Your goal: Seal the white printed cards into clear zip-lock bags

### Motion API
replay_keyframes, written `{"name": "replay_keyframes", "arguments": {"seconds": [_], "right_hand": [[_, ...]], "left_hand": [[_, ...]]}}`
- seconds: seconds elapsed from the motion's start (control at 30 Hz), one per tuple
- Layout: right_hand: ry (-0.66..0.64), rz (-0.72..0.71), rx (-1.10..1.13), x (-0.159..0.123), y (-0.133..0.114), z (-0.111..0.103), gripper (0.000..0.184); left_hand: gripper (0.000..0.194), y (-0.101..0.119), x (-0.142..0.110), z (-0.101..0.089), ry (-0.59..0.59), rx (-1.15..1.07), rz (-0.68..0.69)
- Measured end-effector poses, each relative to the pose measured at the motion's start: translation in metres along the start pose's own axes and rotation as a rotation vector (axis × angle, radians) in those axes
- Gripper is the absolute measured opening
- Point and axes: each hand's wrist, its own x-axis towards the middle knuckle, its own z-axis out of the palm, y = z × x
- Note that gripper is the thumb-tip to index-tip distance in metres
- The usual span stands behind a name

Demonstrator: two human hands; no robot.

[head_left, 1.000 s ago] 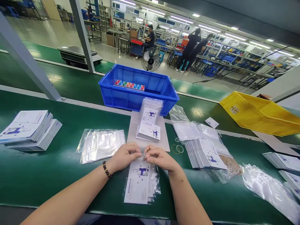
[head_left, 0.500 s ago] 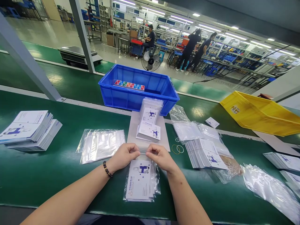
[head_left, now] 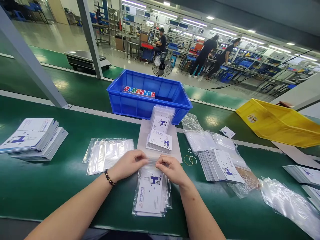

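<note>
A clear zip bag (head_left: 151,191) with a white printed booklet inside lies on top of several similar filled bags near the table's front edge. At its upper edge, my left hand (head_left: 132,164) pinches the left end of the zip strip. My right hand (head_left: 171,168) grips the same strip farther right, thumb and fingers closed. Just beyond my hands, a stack of booklets (head_left: 159,140) rests on a grey board (head_left: 142,137), with filled zip bags (head_left: 162,116) behind it. Flat bags without booklets (head_left: 108,155) are spread beside my left hand.
A blue bin (head_left: 147,103) stands at the back, a yellow bin (head_left: 277,121) leans at right. Booklet stacks (head_left: 32,133) lie far left, and more booklets (head_left: 221,165) right. Rubber bands (head_left: 190,160) and plastic bags (head_left: 287,200) lie on the right. A grey post (head_left: 88,36) rises at left.
My left hand has slid slightly left along the zip strip, while my right hand stays at about the same spot. The view has shifted a little.
</note>
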Motion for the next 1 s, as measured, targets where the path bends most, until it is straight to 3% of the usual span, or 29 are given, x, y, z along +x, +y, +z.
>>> {"name": "replay_keyframes", "arguments": {"seconds": [0.07,0.17,0.23,0.33,0.73,0.9,1.0], "right_hand": [[0.061,-0.009,-0.039,0.000,0.004,-0.003,0.007],[0.238,-0.013,-0.123,0.001,0.010,-0.002,0.007],[0.319,-0.022,-0.157,0.002,0.012,0.001,0.006],[0.343,-0.048,-0.170,0.002,0.011,0.007,0.005],[0.355,-0.099,-0.148,0.004,0.008,0.017,0.017],[0.280,-0.153,-0.142,0.002,0.004,0.029,0.012],[0.210,-0.149,-0.191,0.001,0.005,0.041,0.036]], "left_hand": [[0.033,-0.007,0.002,-0.016,0.062,0.283,-0.130],[0.032,-0.018,0.003,-0.033,0.001,0.639,-0.379],[0.024,-0.022,0.004,-0.036,-0.088,0.725,-0.423],[0.021,-0.023,0.003,-0.032,-0.136,0.745,-0.376],[0.018,-0.027,0.006,-0.029,-0.058,0.564,-0.311],[0.015,-0.010,0.002,-0.012,0.042,0.144,-0.134],[0.017,-0.003,-0.001,0.006,0.060,0.015,-0.060]]}}
